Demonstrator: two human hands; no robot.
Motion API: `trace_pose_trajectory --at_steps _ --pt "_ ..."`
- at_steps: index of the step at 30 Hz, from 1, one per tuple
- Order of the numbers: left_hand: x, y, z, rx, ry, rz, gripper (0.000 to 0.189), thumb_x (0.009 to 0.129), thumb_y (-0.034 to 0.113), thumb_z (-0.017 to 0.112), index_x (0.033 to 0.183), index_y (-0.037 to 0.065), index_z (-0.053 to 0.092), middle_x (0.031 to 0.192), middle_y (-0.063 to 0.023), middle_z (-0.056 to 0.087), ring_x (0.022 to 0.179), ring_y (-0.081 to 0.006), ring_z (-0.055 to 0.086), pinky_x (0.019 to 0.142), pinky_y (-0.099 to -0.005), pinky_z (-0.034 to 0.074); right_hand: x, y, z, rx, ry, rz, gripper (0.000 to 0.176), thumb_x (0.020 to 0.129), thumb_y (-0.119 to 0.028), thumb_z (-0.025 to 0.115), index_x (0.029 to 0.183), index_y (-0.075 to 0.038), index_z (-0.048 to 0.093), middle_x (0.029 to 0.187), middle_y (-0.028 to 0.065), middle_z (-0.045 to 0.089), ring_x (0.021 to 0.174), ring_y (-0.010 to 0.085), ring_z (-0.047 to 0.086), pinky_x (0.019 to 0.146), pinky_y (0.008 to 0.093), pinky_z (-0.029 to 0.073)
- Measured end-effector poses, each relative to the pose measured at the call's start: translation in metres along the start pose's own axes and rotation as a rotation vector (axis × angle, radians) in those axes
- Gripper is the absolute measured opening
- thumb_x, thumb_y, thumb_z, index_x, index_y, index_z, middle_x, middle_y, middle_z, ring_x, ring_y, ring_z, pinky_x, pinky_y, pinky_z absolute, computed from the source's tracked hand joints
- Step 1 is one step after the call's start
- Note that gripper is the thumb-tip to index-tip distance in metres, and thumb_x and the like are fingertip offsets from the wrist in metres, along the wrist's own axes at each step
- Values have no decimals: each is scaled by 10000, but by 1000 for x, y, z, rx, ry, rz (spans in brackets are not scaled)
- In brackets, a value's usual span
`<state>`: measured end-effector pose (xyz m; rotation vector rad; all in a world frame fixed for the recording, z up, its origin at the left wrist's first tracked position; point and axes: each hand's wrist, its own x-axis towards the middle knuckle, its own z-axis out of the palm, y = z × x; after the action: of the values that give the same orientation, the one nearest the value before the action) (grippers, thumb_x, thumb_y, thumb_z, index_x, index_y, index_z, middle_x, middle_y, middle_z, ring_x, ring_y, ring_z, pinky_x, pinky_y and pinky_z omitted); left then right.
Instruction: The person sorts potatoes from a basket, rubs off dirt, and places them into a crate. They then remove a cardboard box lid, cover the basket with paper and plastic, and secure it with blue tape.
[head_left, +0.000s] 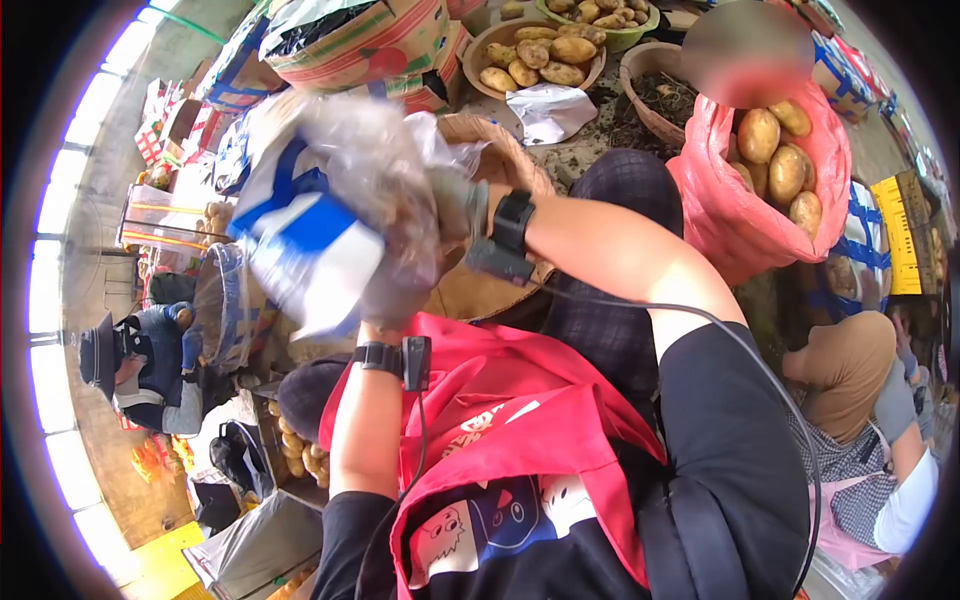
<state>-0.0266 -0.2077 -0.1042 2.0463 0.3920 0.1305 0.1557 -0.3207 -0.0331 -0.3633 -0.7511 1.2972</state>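
A crumpled plastic bag (315,215), clear with blue and white patches, is held up in front of me and smeared by motion. My left hand (398,298), in a greyish glove, grips its lower right side. Close by, my right hand (458,208), also gloved, is closed on the bag's right edge. Its fingers are partly hidden behind the plastic. What the bag contains, if anything, cannot be made out. Just behind both hands stands a wide woven basket (525,165), partly covered by the bag and my arm; brown lining shows inside.
A basket of potatoes (545,60) stands ahead, with a silver sheet (550,115) before it. At right is a pink sack (720,215) of potatoes. Co-workers sit at left (160,370) and right (850,380). A cable (740,345) runs along my right arm.
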Motion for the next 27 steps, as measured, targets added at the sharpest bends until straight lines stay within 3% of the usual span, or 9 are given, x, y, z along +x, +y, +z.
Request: trace_pose_trajectory --at_steps 5,7,14,15,18,20,23,26,27 --pt "16 40 16 -700 125 -178 591 978 522 512 1437 150 508 1427 -112 558 1301 -301 529 1102 -505 402 -1 4 -29 -1064 -69 -248 308 896 -202 709 1189 -106 687 1232 102 691 1142 257 639 982 382 512" --pt "21 55 1 -847 121 -188 581 981 502 517 1440 146 503 1426 -112 558 1299 -295 530 1098 -498 407 -7 -4 -28 -885 -17 -259 311 906 -198 683 1202 -104 670 1260 100 672 1158 247 622 1005 367 493" --pt "20 75 -31 -980 193 -157 550 991 433 533 1450 133 486 1423 -112 558 1292 -276 534 1082 -473 424 -3 -61 -15 -1977 288 121 397 1068 -204 397 1430 -68 488 1432 89 533 1293 220 492 1133 324 391" --pt "20 77 -31 -979 195 -150 546 993 423 535 1451 131 484 1423 -112 558 1291 -273 534 1080 -470 427 -3 -62 -22 -2016 235 119 412 1091 -205 356 1462 -63 462 1457 87 513 1312 216 474 1151 318 376" --pt "26 80 -15 -978 180 -149 535 997 393 542 1455 126 477 1422 -112 558 1288 -265 536 1073 -459 434 -18 -47 -60 -1664 -148 -434 447 1086 -223 379 1504 -69 413 1484 79 493 1353 214 449 1184 325 336" --pt "35 84 -8 -970 172 -131 528 1000 373 546 1458 122 472 1421 -112 558 1286 -259 537 1069 -452 439 -13 -52 -43 -1875 121 -163 462 1079 -229 413 1514 -74 408 1504 81 476 1377 212 431 1198 341 316" --pt "56 98 -26 -956 175 -57 519 1004 343 553 1463 117 465 1420 -112 558 1284 -251 538 1062 -442 447 -9 -74 22 -2256 171 172 461 1069 -215 460 1508 -79 418 1490 91 484 1359 208 448 1187 353 331" --pt "66 102 -35 -974 192 -40 512 1008 314 560 1467 111 458 1419 -112 558 1281 -243 540 1055 -431 454 -24 -40 -32 -1201 -85 22 457 1039 -221 515 1471 -79 465 1454 102 511 1321 226 478 1171 353 348" --pt "64 99 -30 -981 199 -45 510 1010 304 562 1469 109 455 1419 -112 558 1280 -240 540 1053 -428 457 -18 -41 -15 -1270 -158 -138 480 987 -267 588 1424 -82 518 1428 117 546 1319 248 495 1147 349 374"
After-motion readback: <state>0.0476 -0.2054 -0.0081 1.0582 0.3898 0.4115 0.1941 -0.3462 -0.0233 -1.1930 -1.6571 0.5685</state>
